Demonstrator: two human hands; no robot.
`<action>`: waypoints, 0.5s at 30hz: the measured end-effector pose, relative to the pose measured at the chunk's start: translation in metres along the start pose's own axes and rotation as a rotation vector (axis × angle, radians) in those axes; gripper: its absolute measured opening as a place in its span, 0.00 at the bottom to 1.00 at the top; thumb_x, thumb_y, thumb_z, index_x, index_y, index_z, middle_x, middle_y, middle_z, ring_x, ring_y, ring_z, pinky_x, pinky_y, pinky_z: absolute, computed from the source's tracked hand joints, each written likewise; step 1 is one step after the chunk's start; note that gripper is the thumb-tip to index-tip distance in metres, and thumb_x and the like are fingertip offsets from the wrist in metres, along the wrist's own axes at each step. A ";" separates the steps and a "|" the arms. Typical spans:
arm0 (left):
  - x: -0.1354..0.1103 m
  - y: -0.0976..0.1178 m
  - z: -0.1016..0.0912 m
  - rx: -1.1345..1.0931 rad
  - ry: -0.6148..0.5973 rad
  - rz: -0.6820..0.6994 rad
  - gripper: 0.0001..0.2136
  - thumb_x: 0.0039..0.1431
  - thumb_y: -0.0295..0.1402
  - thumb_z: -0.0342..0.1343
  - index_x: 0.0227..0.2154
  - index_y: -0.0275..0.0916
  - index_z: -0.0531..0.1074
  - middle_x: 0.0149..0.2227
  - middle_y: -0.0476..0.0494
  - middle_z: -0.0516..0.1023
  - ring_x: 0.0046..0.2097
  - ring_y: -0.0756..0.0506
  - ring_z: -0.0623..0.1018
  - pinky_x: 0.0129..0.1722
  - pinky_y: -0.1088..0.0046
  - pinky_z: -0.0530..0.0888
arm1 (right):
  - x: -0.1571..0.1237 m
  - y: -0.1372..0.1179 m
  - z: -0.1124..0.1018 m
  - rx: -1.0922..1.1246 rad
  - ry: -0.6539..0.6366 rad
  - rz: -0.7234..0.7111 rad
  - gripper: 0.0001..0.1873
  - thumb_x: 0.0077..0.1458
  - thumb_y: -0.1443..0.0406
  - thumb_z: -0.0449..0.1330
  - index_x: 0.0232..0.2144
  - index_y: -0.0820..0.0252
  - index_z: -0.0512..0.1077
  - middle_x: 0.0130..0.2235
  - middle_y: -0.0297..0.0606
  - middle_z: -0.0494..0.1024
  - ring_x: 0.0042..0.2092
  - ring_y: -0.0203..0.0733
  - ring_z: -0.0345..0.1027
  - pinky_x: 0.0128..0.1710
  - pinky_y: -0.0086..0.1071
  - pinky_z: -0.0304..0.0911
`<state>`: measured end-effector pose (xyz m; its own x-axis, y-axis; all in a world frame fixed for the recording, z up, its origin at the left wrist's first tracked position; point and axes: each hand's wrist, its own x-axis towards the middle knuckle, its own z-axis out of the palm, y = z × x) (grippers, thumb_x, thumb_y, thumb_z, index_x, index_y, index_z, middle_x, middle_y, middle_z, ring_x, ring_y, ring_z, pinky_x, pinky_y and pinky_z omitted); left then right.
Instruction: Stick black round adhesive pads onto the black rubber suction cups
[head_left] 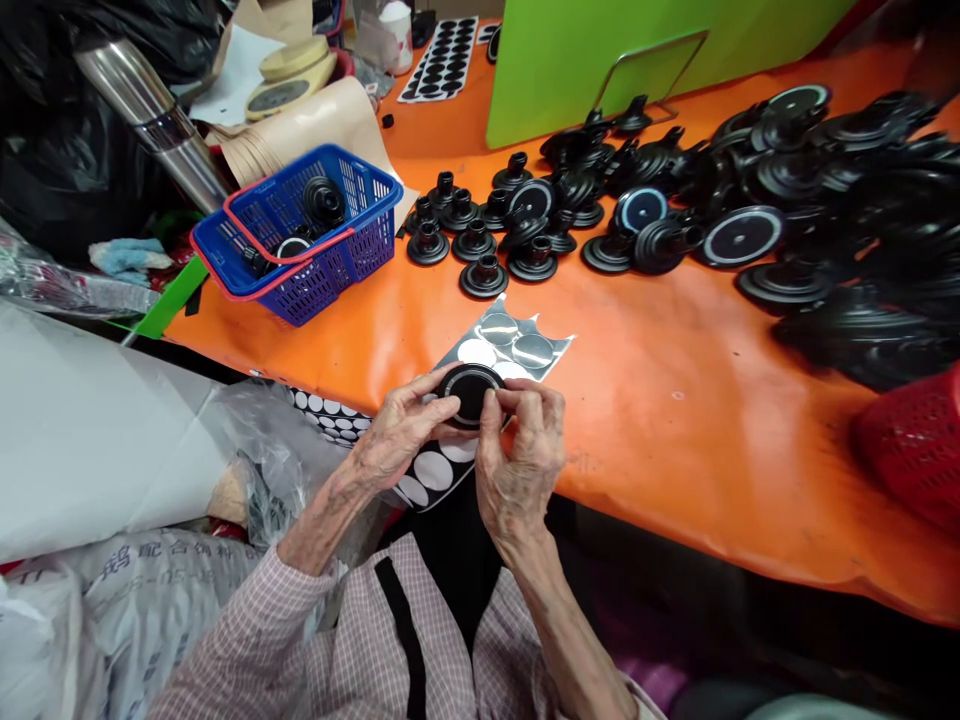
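A round black plastic base [471, 398] with a pale ring on its face is held up at the table's front edge. My left hand [409, 425] grips its left side, thumb lying over the rim. At its right side, the thumb and fingers of my right hand [521, 430] are pinched on the rim; whether a small piece is between them is hidden. Under and behind the base lies a sticker sheet [551, 350] with silver and white circles, its far edge torn. A lower part of sheet with white circles [433, 470] hangs over the table edge.
Several black stemmed bases [484, 275] stand behind my hands, and a big pile [810, 180] fills the right. A blue basket [367, 250] with red handles sits left. A red basket [911, 440] is at far right, a green board [600, 60] at the back.
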<state>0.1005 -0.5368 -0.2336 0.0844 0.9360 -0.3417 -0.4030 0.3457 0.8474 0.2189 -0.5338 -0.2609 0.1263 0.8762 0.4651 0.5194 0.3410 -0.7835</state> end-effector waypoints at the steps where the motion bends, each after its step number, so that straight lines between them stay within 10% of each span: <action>1: 0.001 -0.001 0.000 -0.008 -0.001 0.007 0.22 0.54 0.33 0.61 0.53 0.38 0.73 0.51 0.37 0.77 0.45 0.40 0.80 0.44 0.59 0.78 | 0.000 0.001 0.001 -0.018 0.000 -0.019 0.06 0.62 0.67 0.51 0.32 0.57 0.66 0.41 0.40 0.68 0.45 0.41 0.66 0.43 0.39 0.67; 15: 0.007 -0.006 0.008 -0.030 0.179 0.054 0.17 0.48 0.35 0.66 0.40 0.35 0.75 0.43 0.40 0.77 0.38 0.45 0.79 0.36 0.64 0.81 | -0.004 0.010 0.003 -0.058 -0.093 -0.019 0.08 0.62 0.65 0.50 0.36 0.53 0.69 0.46 0.42 0.68 0.48 0.45 0.64 0.45 0.44 0.68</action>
<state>0.1104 -0.5320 -0.2377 -0.1001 0.9254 -0.3655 -0.4302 0.2910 0.8546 0.2211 -0.5322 -0.2721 0.0381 0.8985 0.4373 0.5693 0.3402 -0.7485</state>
